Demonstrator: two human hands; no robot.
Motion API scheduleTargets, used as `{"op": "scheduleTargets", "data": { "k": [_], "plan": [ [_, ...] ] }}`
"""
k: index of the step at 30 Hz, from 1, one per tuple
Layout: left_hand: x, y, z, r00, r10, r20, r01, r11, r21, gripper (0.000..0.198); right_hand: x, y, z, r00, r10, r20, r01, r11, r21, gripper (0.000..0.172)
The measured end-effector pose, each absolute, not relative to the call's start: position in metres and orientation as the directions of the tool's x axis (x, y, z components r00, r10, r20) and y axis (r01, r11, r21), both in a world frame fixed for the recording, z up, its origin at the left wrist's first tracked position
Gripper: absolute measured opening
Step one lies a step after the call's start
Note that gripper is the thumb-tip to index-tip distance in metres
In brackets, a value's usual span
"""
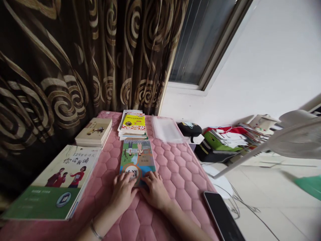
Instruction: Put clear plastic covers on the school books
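Beneath both sets of fingers lies a colourful picture book (137,160), flat on the pink quilted bench (173,170) and closed, its near edge covered by the hands. The left hand (123,191) rests palm down with its fingers (126,179) spread loosely and laid flat over the book's near left corner; a thin bracelet (95,231) circles that wrist. The right hand (155,190) lies just beside it, fingers (150,177) likewise extended and slightly apart, pressing on the near right corner. Neither hand grips anything; both are open and simply touching the cover.

Just beyond the fingertips, past the far edge of the book, sits a stack of books topped by a yellow cover (132,124). Left of that stack, well away from the left fingers, is a pile of beige booklets (94,132). Nearer and farther left of the left hand lies a large stack of green-and-white textbooks (56,185) with figures on the cover, close to the bench's edge. Beyond the right fingers, at the far right of the bench, lies a bundle of clear plastic sleeves (167,129). Right of the right forearm, at the bench's near edge, lies a dark phone (222,217), screen up.

Off the bench to the right, a white fan (293,137) leans in over the floor, with cluttered papers and folders (225,139) behind it. A brown patterned curtain (75,60) hangs behind the bench.
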State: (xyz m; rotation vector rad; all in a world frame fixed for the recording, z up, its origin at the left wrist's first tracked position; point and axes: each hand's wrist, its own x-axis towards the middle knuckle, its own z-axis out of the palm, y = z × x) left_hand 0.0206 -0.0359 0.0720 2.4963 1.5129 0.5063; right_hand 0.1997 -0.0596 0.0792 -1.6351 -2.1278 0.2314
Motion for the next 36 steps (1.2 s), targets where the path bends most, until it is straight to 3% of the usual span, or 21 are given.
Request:
{"op": "scheduleTargets", "data": {
  "k": [4,12,17,26,31,36],
  "plan": [
    [0.020,-0.032,0.072,0.431,0.872,0.233,0.818,-0.486,0.308,0.024,0.196,-0.057,0.077,-0.200,0.950,0.239,0.885,0.280,-0.372,0.021],
    [-0.018,-0.028,0.078,0.349,0.891,0.291,0.852,-0.431,0.298,0.025,0.231,-0.063,0.074,-0.097,0.969,0.226,0.898,0.183,-0.399,0.018],
    [-0.052,-0.018,0.068,0.338,0.881,0.331,0.817,-0.449,0.361,0.016,0.259,-0.071,0.068,-0.035,0.976,0.214,0.891,0.128,-0.435,0.020],
    [-0.057,-0.017,0.068,0.359,0.892,0.276,0.816,-0.443,0.370,0.022,0.262,-0.072,0.069,-0.024,0.988,0.151,0.878,0.093,-0.470,0.027],
    [-0.037,-0.031,0.078,0.344,0.903,0.257,0.868,-0.410,0.281,0.026,0.245,-0.074,0.077,-0.015,0.985,0.173,0.898,0.089,-0.432,0.022],
    [0.009,-0.038,0.082,0.422,0.879,0.221,0.814,-0.475,0.334,0.026,0.203,-0.064,0.079,-0.066,0.974,0.219,0.913,0.147,-0.380,0.025]
  ]
}}
